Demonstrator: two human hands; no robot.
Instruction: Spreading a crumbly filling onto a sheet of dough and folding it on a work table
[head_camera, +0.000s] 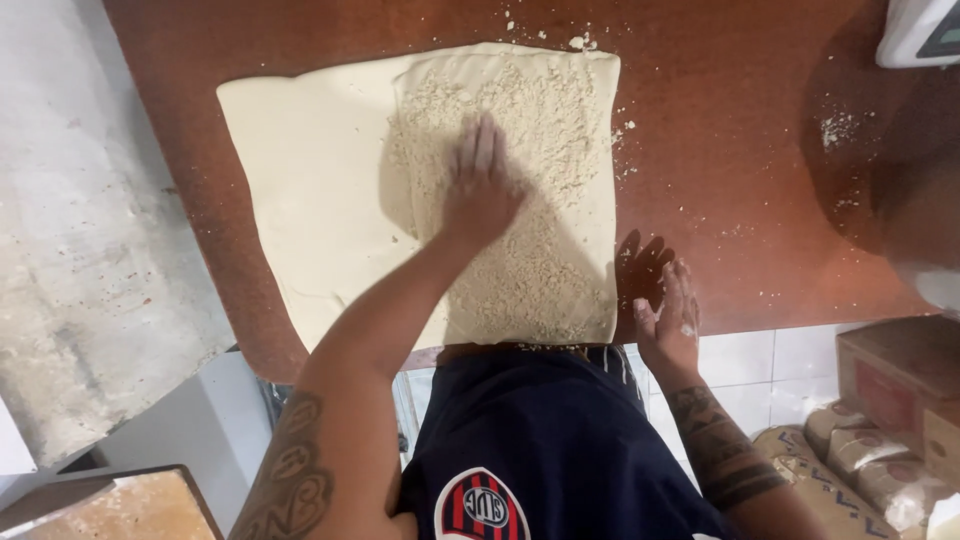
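Note:
A large pale sheet of dough lies flat on a reddish-brown table. Its right half is folded over and covered with coarse pale crumbs. My left hand presses flat on the crumbed part, fingers together and pointing away from me. My right hand rests open at the table's near edge, just right of the dough, fingers spread and dusted with crumbs. It holds nothing.
Loose crumbs are scattered on the table right of the dough. A white scale's corner shows at top right. Paper-wrapped packs and a cardboard box sit low at right. A grey worn surface lies at left.

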